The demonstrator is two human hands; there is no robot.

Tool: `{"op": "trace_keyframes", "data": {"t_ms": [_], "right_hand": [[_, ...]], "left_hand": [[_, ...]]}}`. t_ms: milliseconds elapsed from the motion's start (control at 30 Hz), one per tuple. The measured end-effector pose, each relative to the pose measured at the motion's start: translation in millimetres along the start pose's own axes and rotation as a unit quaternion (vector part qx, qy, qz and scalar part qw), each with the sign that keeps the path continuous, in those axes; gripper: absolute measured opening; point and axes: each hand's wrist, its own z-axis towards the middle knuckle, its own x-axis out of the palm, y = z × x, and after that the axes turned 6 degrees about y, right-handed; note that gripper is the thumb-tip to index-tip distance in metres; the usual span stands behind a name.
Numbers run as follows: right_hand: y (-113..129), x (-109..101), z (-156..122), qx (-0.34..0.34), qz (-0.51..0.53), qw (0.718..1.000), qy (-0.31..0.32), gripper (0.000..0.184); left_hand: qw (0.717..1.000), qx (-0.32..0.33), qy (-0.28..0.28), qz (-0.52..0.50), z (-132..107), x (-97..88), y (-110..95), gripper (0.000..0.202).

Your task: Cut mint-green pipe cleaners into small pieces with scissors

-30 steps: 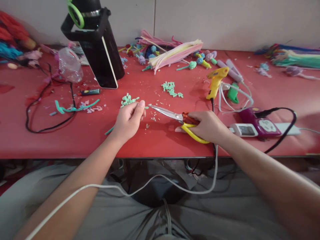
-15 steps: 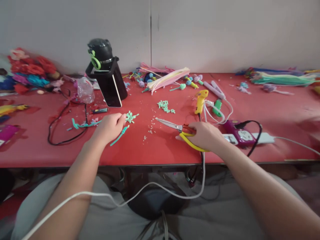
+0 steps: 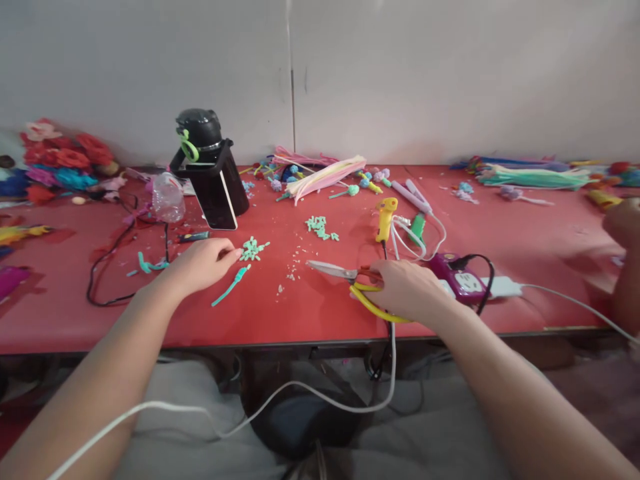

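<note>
My left hand [image 3: 206, 264] is low over the table, fingers curled and tips together beside a small pile of mint-green cut pieces [image 3: 254, 249]. Whatever may be between its fingertips is hidden. Just below the pile lies a teal fuzzy stem [image 3: 231, 285] with a knobbly end. My right hand [image 3: 405, 288] grips yellow-and-orange-handled scissors [image 3: 333, 269], the blades pointing left and nearly closed. A second group of green pieces [image 3: 321, 227] lies beyond the blades. Pale crumbs [image 3: 293, 268] are scattered left of the scissor tip.
A yellow glue gun [image 3: 386, 219] and a purple power strip [image 3: 463, 281] with cables are at right. A black bottle [image 3: 203, 133] stands behind a phone [image 3: 220, 199]. Pipe cleaners [image 3: 330, 177] lie at the back. Another person's hand [image 3: 623, 223] is at the right edge.
The view has tilted up and turned slightly right. My left hand has drawn a little away from the green pile. Another person's hand has come into view at right.
</note>
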Motion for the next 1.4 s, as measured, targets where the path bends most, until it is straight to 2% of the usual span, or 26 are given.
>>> {"op": "trace_keyframes", "data": {"t_ms": [67, 167, 300, 400, 533, 667, 767, 933, 1167, 1300, 1400], "right_hand": [[-1.4, -2.6, -1.7, 0.006, 0.002, 1.000, -0.013, 0.041], [-5.1, -6.7, -4.9, -0.003, -0.013, 1.000, 0.018, 0.034], [-9.0, -14.1, -12.3, 0.014, -0.017, 1.000, -0.008, 0.035], [-9.4, -17.3, -17.2, 0.027, -0.021, 0.999, -0.002, 0.032], [-6.5, -13.9, -18.1, 0.017, -0.037, 0.998, 0.038, 0.037], [-3.5, -9.7, -17.1, 0.005, -0.044, 0.998, 0.049, 0.033], [-3.2, -9.9, -17.0, 0.003, -0.044, 0.997, 0.059, 0.032], [-4.3, -10.4, -16.7, 0.004, -0.032, 0.998, 0.057, 0.031], [-7.1, -9.7, -14.4, -0.001, -0.034, 0.998, 0.060, 0.028], [-14.9, -7.7, -12.0, -0.014, -0.017, 0.999, 0.037, 0.031], [-27.5, -4.7, -6.1, -0.021, 0.007, 1.000, 0.018, 0.032]], "left_hand": [[1.000, 0.010, 0.005, -0.004, 0.9, 2.4, -3.0, 0.029], [0.999, 0.044, 0.008, -0.003, 8.3, 5.5, -9.3, 0.028], [0.994, 0.102, 0.023, 0.008, 33.9, 9.7, -22.4, 0.026], [0.988, 0.152, 0.015, -0.012, 62.5, 17.1, -41.3, 0.019], [0.977, 0.203, 0.020, -0.057, 96.9, 34.1, -78.6, 0.012], [0.977, 0.203, 0.052, -0.043, 115.4, 52.7, -109.9, 0.010], [0.984, 0.169, 0.062, -0.007, 121.6, 62.0, -121.4, 0.010], [0.988, 0.131, 0.078, 0.030, 126.5, 68.8, -128.2, 0.013], [0.985, 0.150, 0.070, 0.043, 126.2, 75.5, -131.5, 0.010], [0.985, 0.161, 0.055, 0.008, 118.0, 68.6, -126.6, 0.009], [0.985, 0.162, 0.026, -0.045, 100.1, 54.8, -114.0, 0.010]]}}
